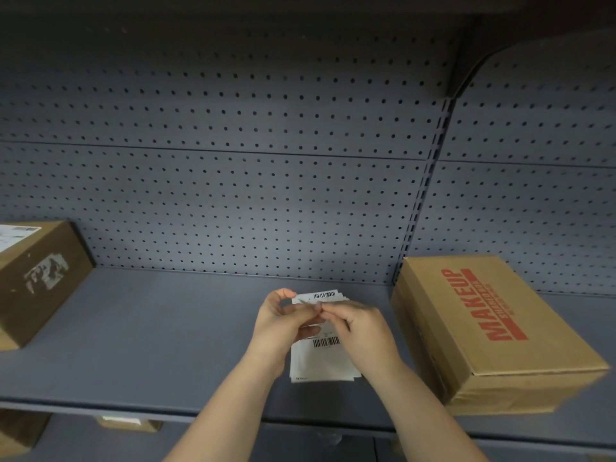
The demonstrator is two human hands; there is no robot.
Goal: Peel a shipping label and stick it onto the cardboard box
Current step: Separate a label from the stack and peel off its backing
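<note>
Both hands meet over the middle of the grey shelf (150, 328), and between them is a small stack of shipping labels (321, 360), white sheets with barcodes showing. The left hand (283, 320) curls around the stack's left edge, thumb up by the top corner; the right hand (361, 331) pinches at the upper edge, fingertips tight together on the paper. Just right of the hands sits the cardboard box (493, 331), red "MAKEUP" lettering on its lid. Far left, another brown box (40, 278) carries a white label on top. Behind everything runs the perforated back panel (233, 178).
</note>
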